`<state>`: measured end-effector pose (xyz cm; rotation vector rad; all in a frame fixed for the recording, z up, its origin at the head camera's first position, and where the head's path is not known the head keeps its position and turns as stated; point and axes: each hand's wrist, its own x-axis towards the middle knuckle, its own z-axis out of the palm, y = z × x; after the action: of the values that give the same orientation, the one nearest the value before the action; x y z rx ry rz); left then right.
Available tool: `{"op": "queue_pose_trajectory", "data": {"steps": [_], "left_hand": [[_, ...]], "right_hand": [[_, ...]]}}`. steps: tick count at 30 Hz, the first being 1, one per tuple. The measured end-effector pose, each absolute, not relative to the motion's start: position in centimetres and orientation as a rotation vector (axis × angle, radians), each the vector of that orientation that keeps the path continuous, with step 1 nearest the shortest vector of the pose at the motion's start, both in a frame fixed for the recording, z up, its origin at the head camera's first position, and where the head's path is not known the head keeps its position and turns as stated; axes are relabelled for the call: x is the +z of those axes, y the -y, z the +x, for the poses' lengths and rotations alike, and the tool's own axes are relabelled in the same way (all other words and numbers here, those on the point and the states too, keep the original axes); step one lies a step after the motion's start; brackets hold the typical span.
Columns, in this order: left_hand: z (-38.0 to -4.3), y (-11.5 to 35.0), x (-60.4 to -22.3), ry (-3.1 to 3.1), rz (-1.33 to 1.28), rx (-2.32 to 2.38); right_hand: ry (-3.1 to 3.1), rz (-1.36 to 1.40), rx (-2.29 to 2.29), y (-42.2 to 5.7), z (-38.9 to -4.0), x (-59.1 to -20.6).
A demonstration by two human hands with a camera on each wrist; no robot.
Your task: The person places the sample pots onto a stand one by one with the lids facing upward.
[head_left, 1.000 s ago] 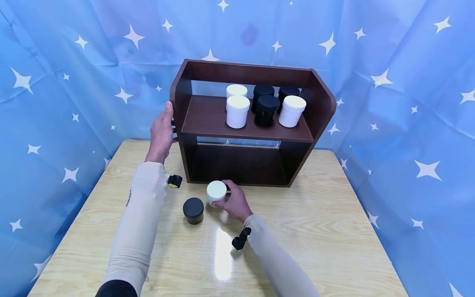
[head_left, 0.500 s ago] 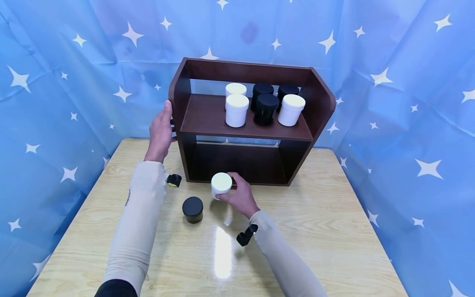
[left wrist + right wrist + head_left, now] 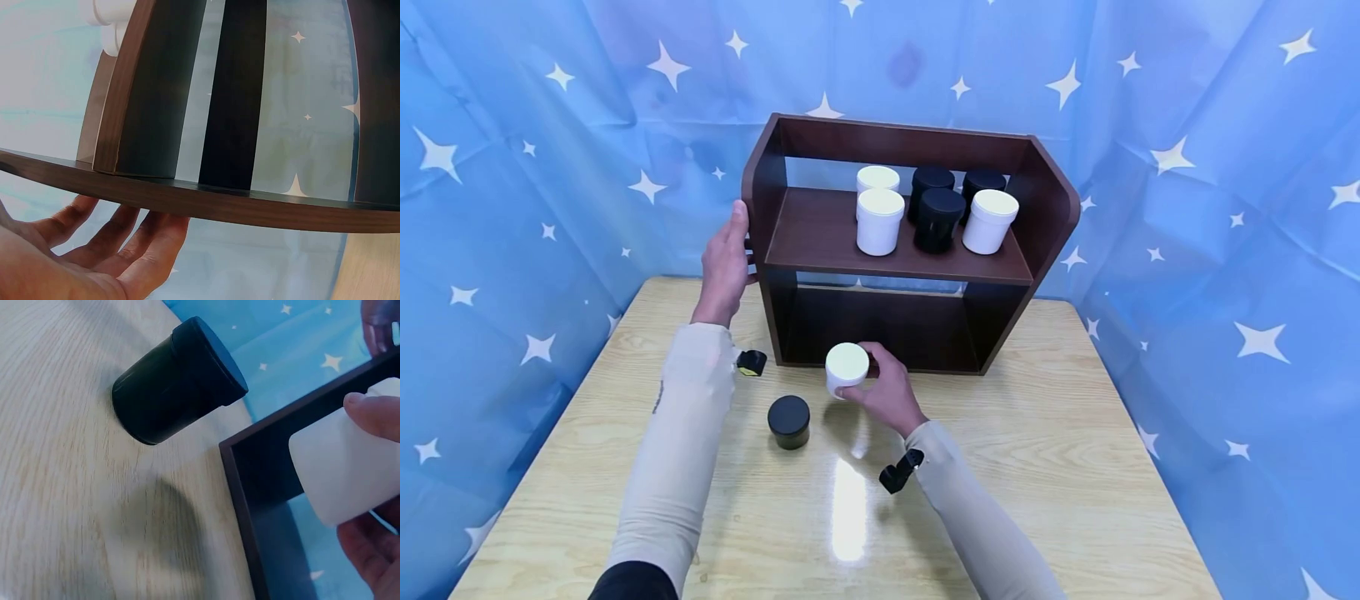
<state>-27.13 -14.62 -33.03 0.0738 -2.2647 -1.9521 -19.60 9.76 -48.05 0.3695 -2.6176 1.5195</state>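
Note:
My right hand (image 3: 891,392) pinches a white lidded jar (image 3: 847,367) between thumb and fingers, raised over the table just in front of the shelf's lower opening. In the right wrist view the same white jar (image 3: 350,462) hangs tilted, its shadow falling on the wood. A black lidded jar (image 3: 789,421) stands upright on the table, left of the held one. My left hand (image 3: 724,267) rests against the outer left side of the dark brown two-tier shelf (image 3: 820,242). In the left wrist view its extended fingers (image 3: 153,253) touch that side panel.
On the upper tier stand white jars (image 3: 878,225) and black jars (image 3: 937,225), grouped toward the middle and right. The lower tier (image 3: 880,329) is dark inside. Blue star-patterned curtains (image 3: 587,108) surround the light wooden table (image 3: 1037,467).
My right hand has lifted the white jar off the table and carried it slightly right and toward the shelf. The left hand stays against the shelf's side. The black jar has not moved.

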Motion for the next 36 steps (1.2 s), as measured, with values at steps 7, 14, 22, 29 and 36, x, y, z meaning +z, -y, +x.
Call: {"op": "queue_pose_trajectory", "data": {"steps": [7,14,22,29,36], "left_hand": [[-27.2,14.7,-33.0,2.259,0.068,-1.972],[-27.1,14.9,-33.1,2.268,0.05,-1.964],[-27.2,15.0,-33.1,2.289,0.052,-1.96],[-26.7,15.6,-33.1,2.316,0.083,-1.956],[-27.1,14.9,-33.1,2.313,0.064,-1.971]], "right_hand": [[2.643,0.382,1.476,-9.9,-19.4,-47.3],[2.628,0.488,1.428,-10.1,-19.2,-45.9],[2.612,0.581,1.418,-10.0,-19.4,-43.8],[2.588,0.621,1.45,-9.8,-19.7,-42.4],[2.562,0.618,1.422,-10.1,-19.9,-41.2]]}}
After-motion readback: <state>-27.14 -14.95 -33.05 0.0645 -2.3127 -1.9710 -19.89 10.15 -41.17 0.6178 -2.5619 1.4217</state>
